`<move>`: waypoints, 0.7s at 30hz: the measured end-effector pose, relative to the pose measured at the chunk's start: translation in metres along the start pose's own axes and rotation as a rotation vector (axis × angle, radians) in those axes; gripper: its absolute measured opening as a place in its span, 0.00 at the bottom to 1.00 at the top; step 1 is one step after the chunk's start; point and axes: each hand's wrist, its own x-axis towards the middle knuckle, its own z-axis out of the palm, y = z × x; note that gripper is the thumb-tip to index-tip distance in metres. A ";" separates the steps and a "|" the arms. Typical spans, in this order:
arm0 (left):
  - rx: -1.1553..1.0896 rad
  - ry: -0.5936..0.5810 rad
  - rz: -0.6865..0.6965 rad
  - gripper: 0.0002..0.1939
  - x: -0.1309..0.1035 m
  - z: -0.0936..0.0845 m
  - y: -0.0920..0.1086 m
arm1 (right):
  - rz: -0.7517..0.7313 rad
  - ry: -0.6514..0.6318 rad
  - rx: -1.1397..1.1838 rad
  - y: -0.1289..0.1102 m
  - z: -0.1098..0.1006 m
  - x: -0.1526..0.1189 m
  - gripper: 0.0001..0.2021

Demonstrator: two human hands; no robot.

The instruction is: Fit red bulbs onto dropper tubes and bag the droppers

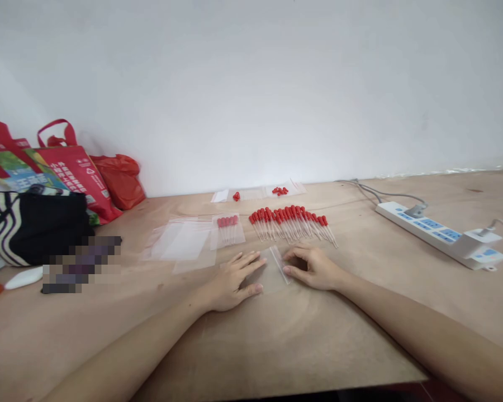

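Lying flat near the centre of the frame, a clear zip bag (271, 276) looks thin and see-through, wood grain showing beneath it, with a paler zip strip (281, 264) along its right end. That strip slants from upper left to lower right, and the zip end faces right; the left end hides beneath the left hand (235, 282), so I cannot tell the bag's long axis for certain. The left hand is spread palm down on the bag, grasping nothing. The right hand (314, 268) curls at the strip, thumb and fingers apart; whether it pinches the plastic, I cannot tell.

Just above the bag, red-topped droppers (291, 215) fan out in a row, stems toward it, leaving a narrow gap. Plain wood stretches below to the front edge of the table (243, 357) at lower right; a power strip (419, 223) lies well apart at right.
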 end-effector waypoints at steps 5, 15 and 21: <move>-0.006 -0.026 0.004 0.28 0.000 0.000 0.000 | 0.018 0.040 -0.007 0.002 0.001 -0.001 0.11; -0.016 -0.008 0.003 0.28 0.000 -0.002 0.002 | -0.125 -0.067 0.122 -0.004 -0.004 -0.001 0.14; -0.032 -0.012 0.010 0.29 0.001 -0.002 0.002 | -0.257 -0.226 0.192 -0.008 -0.003 0.001 0.22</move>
